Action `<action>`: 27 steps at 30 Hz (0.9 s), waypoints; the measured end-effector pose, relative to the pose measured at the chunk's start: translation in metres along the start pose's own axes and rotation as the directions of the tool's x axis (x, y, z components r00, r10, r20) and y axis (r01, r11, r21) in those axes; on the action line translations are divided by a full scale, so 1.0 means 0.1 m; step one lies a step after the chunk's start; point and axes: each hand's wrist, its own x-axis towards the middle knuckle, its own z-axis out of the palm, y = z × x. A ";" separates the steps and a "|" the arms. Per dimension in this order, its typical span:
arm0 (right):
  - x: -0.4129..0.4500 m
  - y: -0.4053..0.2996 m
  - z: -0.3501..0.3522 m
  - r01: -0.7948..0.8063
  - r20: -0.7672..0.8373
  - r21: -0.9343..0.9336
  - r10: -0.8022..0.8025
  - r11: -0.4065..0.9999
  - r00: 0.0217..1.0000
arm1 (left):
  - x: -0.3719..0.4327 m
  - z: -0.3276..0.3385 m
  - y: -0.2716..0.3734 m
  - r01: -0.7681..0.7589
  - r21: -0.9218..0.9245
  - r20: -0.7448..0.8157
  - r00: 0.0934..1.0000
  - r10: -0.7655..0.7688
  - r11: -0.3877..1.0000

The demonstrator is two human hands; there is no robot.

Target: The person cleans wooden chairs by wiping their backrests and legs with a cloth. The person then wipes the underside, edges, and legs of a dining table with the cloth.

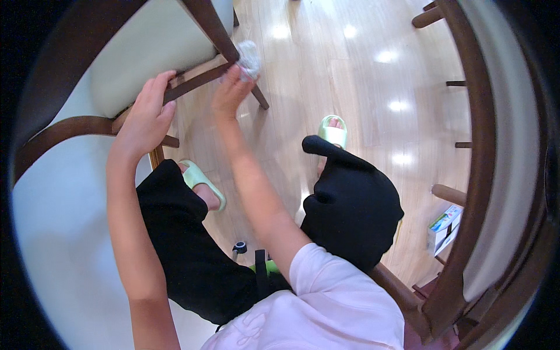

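A brown wooden chair frame (197, 82) with a pale padded panel (153, 52) stands at the upper left. My left hand (146, 113) rests on its wooden rail, fingers spread over the edge, holding nothing. My right hand (234, 89) grips a crumpled whitish cloth (248, 59) against the corner where the rail meets the upright. Some of the cloth sticks out past my fingers, beyond the corner. Below that corner a dark wooden leg (260, 97) slants down to the floor.
Another brown chair with a light padded back (498, 153) curves along the right side. Near it lies a printed white carton (442, 229). My feet, in pale green slippers (203, 183), stand apart on the light wood floor (284, 131). A small wheel (239, 247) shows below.
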 end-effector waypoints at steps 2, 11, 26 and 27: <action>0.24 0.49 -0.38 -0.024 0.101 -0.147 0.039 0.989 0.994 | 0.05 0.02 -0.08 -0.024 -0.054 0.021 0.999 0.025 0.998; 0.58 -0.45 -0.82 -0.150 0.479 -0.164 0.212 0.975 0.852 | -0.45 -0.49 -0.84 0.511 0.144 0.017 0.855 -0.518 0.848; 1.39 -1.20 -0.58 0.400 0.763 -0.343 0.004 0.850 0.646 | -0.33 -0.41 -1.02 0.420 -0.387 -0.225 0.820 -0.525 0.821; 1.35 -1.21 -0.47 0.402 0.775 -0.331 0.003 0.854 0.631 | -0.31 -0.42 -1.17 0.435 -0.390 -0.227 0.809 -0.543 0.812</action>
